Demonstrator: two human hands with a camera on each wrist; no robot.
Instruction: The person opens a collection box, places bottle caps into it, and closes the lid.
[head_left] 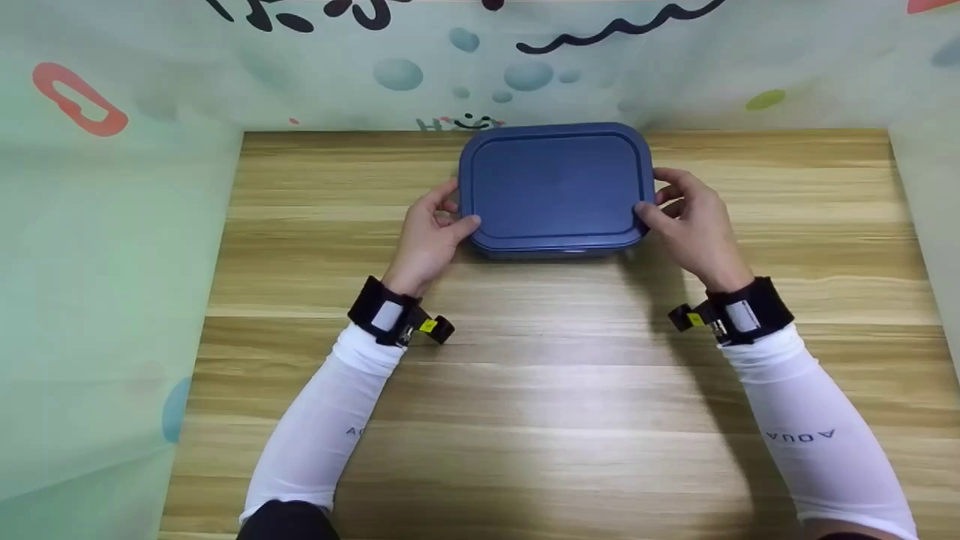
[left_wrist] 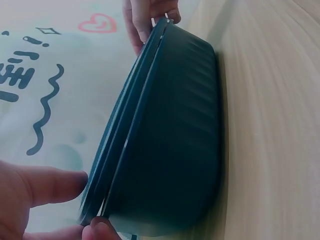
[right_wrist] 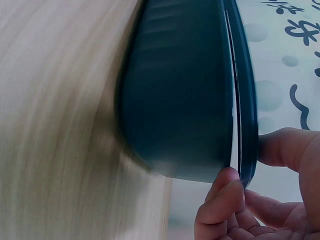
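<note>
A blue rectangular lid (head_left: 555, 184) with rounded corners lies over a dark, deep food container (left_wrist: 175, 130) at the back of the table. My left hand (head_left: 429, 238) pinches the lid's left end, thumb on top and fingers at the rim. At the opposite end my right hand (head_left: 699, 229) pinches the lid the same way, its thumb near the front right corner. In the right wrist view a thin bright gap shows between the lid and the container's rim (right_wrist: 231, 100). What is inside the container is hidden.
The wood-grain table (head_left: 555, 420) stretches toward me. A pale green printed sheet (head_left: 465, 67) hangs right behind the container and along the left side. Each wrist carries a black strap with a small camera (head_left: 442, 330).
</note>
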